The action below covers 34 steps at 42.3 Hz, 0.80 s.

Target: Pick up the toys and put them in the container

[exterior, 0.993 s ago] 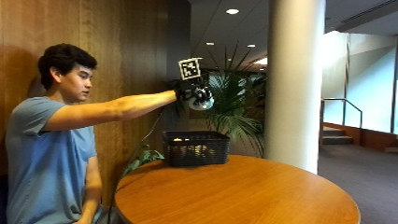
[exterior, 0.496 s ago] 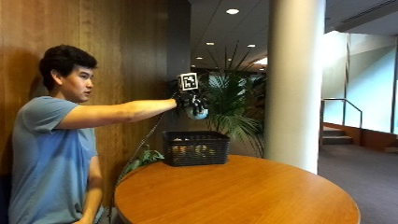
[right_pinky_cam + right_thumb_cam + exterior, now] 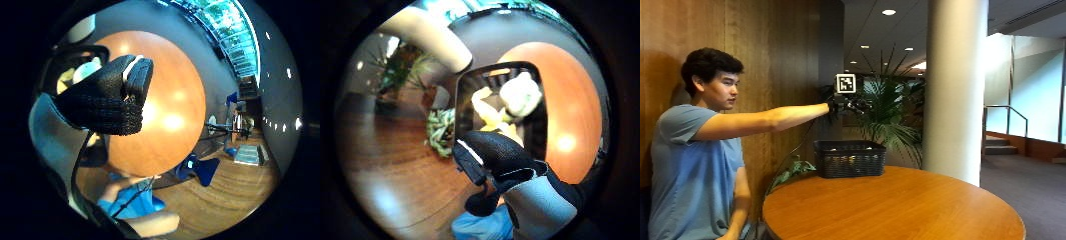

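We see a person seated at a round wooden table, their arm stretched straight out at shoulder height. The gloved right hand hangs in the air well above a black basket, which stands on the table near its edge, on the person's side. A potted palm rises behind the basket.

From the palm cameras we look straight down into the basket. Several toys lie inside it: pale yellow shapes and one whitish rounded piece, close together. The gloved fingers curve gently in front of the lens, with nothing between them that we can see; the hand seems relaxed and empty. We see no toys on the tabletop beside the basket.

We judge the toys are already in the container, so little seems left to do. The main risk now is the hand coming down carelessly: it could knock the basket's rim and nudge it toward the table edge, since the basket stands so near it.
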Motion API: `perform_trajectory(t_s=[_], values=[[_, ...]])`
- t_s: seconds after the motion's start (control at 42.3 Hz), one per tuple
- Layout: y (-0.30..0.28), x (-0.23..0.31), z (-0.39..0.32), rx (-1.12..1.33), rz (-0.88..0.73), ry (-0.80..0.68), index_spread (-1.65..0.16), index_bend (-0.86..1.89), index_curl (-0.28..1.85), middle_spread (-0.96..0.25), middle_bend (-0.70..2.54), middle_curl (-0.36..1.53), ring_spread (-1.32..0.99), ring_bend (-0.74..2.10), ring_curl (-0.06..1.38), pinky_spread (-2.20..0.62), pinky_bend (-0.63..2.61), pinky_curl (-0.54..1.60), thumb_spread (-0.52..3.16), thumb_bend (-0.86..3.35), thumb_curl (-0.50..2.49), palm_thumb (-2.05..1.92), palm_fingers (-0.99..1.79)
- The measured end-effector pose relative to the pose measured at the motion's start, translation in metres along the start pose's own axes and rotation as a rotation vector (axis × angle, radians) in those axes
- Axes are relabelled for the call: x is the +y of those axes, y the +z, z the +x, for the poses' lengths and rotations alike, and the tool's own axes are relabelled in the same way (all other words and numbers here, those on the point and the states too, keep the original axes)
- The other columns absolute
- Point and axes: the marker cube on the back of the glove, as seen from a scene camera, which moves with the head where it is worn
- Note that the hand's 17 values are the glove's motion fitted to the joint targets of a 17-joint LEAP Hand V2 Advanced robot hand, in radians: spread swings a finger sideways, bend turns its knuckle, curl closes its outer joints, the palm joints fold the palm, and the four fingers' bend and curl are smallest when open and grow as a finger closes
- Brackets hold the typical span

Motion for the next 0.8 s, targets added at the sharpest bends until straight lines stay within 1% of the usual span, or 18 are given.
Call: perform_trajectory(t_s=[0.047, 0.095, 0.165, 0.213, 0.355, 0.449, 0.52, 0.567, 0.638, 0.733, 0.804], values=[[-0.005, 0.0, 0.011, 0.014, -0.005, 0.047, -0.26, 0.05, 0.19, 0.05, 0.11, 0.54, 0.01, 0.69, 0.4, -0.04, 1.69, 0.49, 1.01, -0.1, 0.51, -0.12, -0.39], [-0.01, -0.005, 0.006, 0.024, 0.003, 0.101, -0.26, 0.05, 0.19, 0.06, 0.1, 0.51, 0.03, 0.65, 0.38, -0.02, 1.68, 0.48, 1.02, -0.09, 0.48, -0.11, -0.38], [-0.014, -0.007, 0.0, 0.041, 0.017, 0.102, -0.26, 0.04, 0.17, 0.08, 0.1, 0.48, 0.05, 0.6, 0.36, 0.0, 1.66, 0.46, 1.02, -0.09, 0.45, -0.11, -0.37], [-0.013, -0.002, 0.017, 0.04, 0.021, 0.098, -0.26, 0.04, 0.16, 0.08, 0.1, 0.46, 0.07, 0.57, 0.35, 0.02, 1.64, 0.45, 1.03, -0.09, 0.43, -0.11, -0.36], [-0.009, 0.012, 0.072, 0.031, 0.044, 0.198, -0.27, 0.04, 0.14, 0.09, 0.11, 0.41, 0.09, 0.53, 0.33, 0.04, 1.6, 0.42, 1.05, -0.08, 0.37, -0.1, -0.33], [-0.001, 0.026, 0.108, 0.077, 0.051, 0.181, -0.27, 0.04, 0.13, 0.09, 0.11, 0.38, 0.1, 0.5, 0.33, 0.05, 1.57, 0.41, 1.06, -0.08, 0.34, -0.09, -0.32], [0.001, 0.032, 0.122, -0.027, 0.06, 0.158, -0.27, 0.05, 0.13, 0.09, 0.12, 0.37, 0.1, 0.48, 0.32, 0.06, 1.55, 0.39, 1.06, -0.07, 0.32, -0.08, -0.31], [0.006, 0.036, 0.138, -0.034, 0.05, 0.212, -0.27, 0.05, 0.13, 0.09, 0.12, 0.35, 0.11, 0.46, 0.32, 0.06, 1.54, 0.39, 1.07, -0.07, 0.31, -0.08, -0.3], [0.017, 0.04, 0.165, 0.024, 0.024, 0.293, -0.27, 0.05, 0.12, 0.09, 0.12, 0.34, 0.11, 0.44, 0.31, 0.07, 1.52, 0.38, 1.07, -0.07, 0.3, -0.08, -0.3], [0.025, 0.046, 0.18, 0.007, 0.01, 0.265, -0.27, 0.06, 0.12, 0.08, 0.12, 0.32, 0.11, 0.41, 0.3, 0.07, 1.49, 0.37, 1.08, -0.06, 0.28, -0.07, -0.3], [0.028, 0.047, 0.184, -0.007, 0.001, 0.296, -0.27, 0.06, 0.12, 0.08, 0.12, 0.31, 0.11, 0.39, 0.3, 0.07, 1.48, 0.36, 1.09, -0.06, 0.27, -0.07, -0.29]])
